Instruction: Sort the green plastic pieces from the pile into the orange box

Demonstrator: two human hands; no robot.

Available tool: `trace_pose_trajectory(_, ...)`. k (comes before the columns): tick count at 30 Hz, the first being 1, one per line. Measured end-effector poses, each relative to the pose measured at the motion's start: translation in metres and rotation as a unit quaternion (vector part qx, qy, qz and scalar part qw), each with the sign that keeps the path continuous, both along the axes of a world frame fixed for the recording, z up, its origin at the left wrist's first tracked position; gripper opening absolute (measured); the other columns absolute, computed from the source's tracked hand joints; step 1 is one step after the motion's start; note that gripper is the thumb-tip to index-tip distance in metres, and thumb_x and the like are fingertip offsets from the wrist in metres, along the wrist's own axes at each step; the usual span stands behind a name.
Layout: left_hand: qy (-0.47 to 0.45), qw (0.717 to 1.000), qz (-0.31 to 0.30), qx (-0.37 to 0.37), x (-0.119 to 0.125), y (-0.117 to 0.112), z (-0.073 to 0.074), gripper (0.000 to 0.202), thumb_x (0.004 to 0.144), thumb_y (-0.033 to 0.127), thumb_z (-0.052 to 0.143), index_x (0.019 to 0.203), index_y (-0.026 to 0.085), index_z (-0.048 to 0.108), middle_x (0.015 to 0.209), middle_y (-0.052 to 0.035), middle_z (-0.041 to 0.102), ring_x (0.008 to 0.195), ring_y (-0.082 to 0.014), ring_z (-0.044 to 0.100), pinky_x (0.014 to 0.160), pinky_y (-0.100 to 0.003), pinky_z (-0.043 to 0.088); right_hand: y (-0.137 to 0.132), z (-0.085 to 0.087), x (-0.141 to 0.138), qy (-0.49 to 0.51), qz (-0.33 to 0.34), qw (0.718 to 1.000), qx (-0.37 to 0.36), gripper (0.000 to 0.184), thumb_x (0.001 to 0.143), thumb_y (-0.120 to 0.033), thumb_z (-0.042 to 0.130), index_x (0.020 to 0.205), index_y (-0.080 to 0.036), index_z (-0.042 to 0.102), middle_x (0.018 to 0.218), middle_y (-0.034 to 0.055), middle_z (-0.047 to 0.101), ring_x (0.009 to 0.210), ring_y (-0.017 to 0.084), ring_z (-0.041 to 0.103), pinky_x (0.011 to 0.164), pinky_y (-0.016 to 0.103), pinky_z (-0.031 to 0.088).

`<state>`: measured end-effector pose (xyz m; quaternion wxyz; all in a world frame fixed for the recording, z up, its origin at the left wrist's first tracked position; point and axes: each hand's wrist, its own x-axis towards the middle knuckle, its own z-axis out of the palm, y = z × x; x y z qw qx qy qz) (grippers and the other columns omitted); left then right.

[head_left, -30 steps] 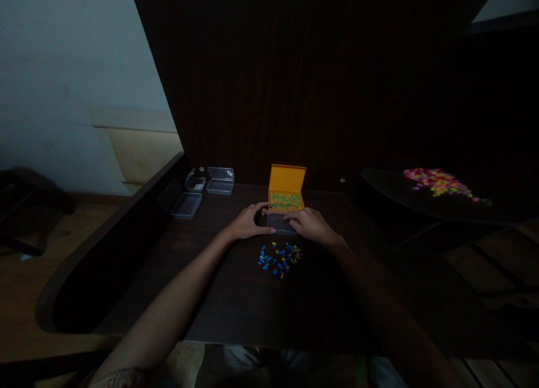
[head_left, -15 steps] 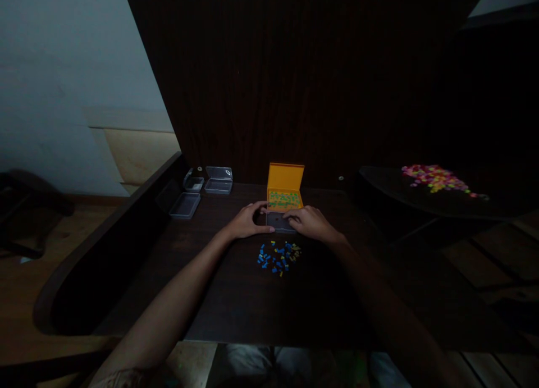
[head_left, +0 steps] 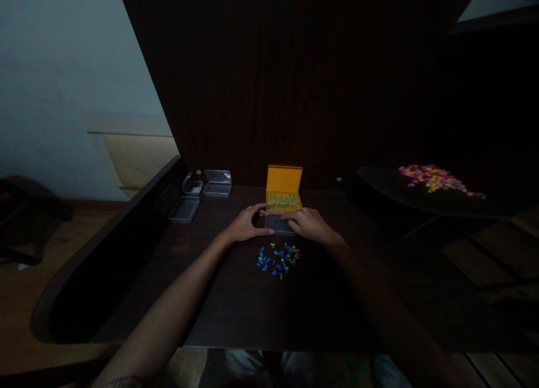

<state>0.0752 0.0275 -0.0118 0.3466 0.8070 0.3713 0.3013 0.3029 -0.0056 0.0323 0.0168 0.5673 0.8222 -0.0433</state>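
My left hand (head_left: pixel 245 225) curves around the left side of a shallow clear plastic box (head_left: pixel 277 225), thumb at its near corner and fingers at its far corner. Over the box's right part is my right hand (head_left: pixel 312 225), its fingers bent and the fingertips reaching inside; whether they pinch a small piece is too dark to see. A tiny dark spot shows on the box floor. Just behind stands an open yellow-orange box (head_left: pixel 284 178) with green pieces in its base. Small blue and yellow pieces (head_left: pixel 275 262) lie scattered in front of the clear box.
Several clear plastic boxes, one lidded box (head_left: pixel 218 190) and an open tray (head_left: pixel 184 209) among them, stand at the back left of the dark table (head_left: pixel 236 309). A heap of colourful bits (head_left: pixel 433 178) lies on a dark surface at the right. A raised side panel (head_left: pixel 105 253) borders the left.
The view has shifted slightly. Both hands stay at the clear box, and my right fingertips have moved only slightly. The scattered pieces look the same.
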Motion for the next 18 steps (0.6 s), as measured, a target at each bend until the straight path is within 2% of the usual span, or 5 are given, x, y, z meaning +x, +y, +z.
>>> trace_pose_trajectory(4,-0.001,1.0,0.002,-0.002,0.0,0.0,0.001,0.079,0.064,0.045,0.082,0.132,0.02,0.05,0.117,-0.0084,0.065,0.108,-0.0259,0.062,0.098,-0.043,0.047,-0.001,-0.001,0.002,0.013,-0.002,1.0,0.018,0.039,0.091,-0.024,0.045,0.122,-0.031,0.067,0.12,0.0026,0.07,0.103,0.022,0.067,0.089,0.031,0.049)
trace_pose_trajectory(7,-0.001,1.0,0.002,0.001,0.0,0.0,0.0,0.079,0.064,0.045,0.082,0.131,0.021,0.05,0.117,-0.0085,0.065,0.108,-0.0257,0.062,0.097,-0.043,0.048,-0.003,-0.001,0.004,0.045,0.005,0.998,0.032,0.036,0.09,-0.024,0.046,0.116,-0.028,0.071,0.116,0.0033,0.072,0.098,0.021,0.068,0.085,0.029,0.048)
trace_pose_trajectory(11,-0.004,1.0,0.004,-0.003,0.0,0.0,-0.001,0.08,0.063,0.045,0.083,0.131,0.019,0.05,0.116,-0.0095,0.065,0.108,-0.0259,0.062,0.098,-0.043,0.047,-0.008,0.001,0.004,0.108,0.038,0.992,0.046,0.029,0.084,-0.021,0.054,0.101,-0.025,0.076,0.092,0.0026,0.076,0.079,0.017,0.068,0.071,0.024,0.045)
trace_pose_trajectory(14,-0.006,1.0,0.0,-0.005,0.0,0.001,-0.002,0.079,0.063,0.044,0.083,0.131,0.019,0.05,0.117,-0.0098,0.065,0.108,-0.0262,0.062,0.099,-0.044,0.046,-0.013,0.004,0.004,0.146,0.085,0.986,0.012,0.023,0.08,-0.023,0.059,0.093,-0.022,0.077,0.075,0.0008,0.072,0.064,0.013,0.062,0.061,0.021,0.04)
trace_pose_trajectory(18,-0.01,1.0,0.001,-0.005,0.0,0.001,-0.003,0.08,0.063,0.045,0.083,0.131,0.021,0.05,0.115,-0.0093,0.066,0.107,-0.0265,0.062,0.099,-0.044,0.046,-0.018,0.008,0.002,0.143,0.126,0.98,-0.061,0.019,0.077,-0.024,0.062,0.088,-0.021,0.077,0.066,-0.0009,0.068,0.057,0.01,0.055,0.056,0.02,0.035)
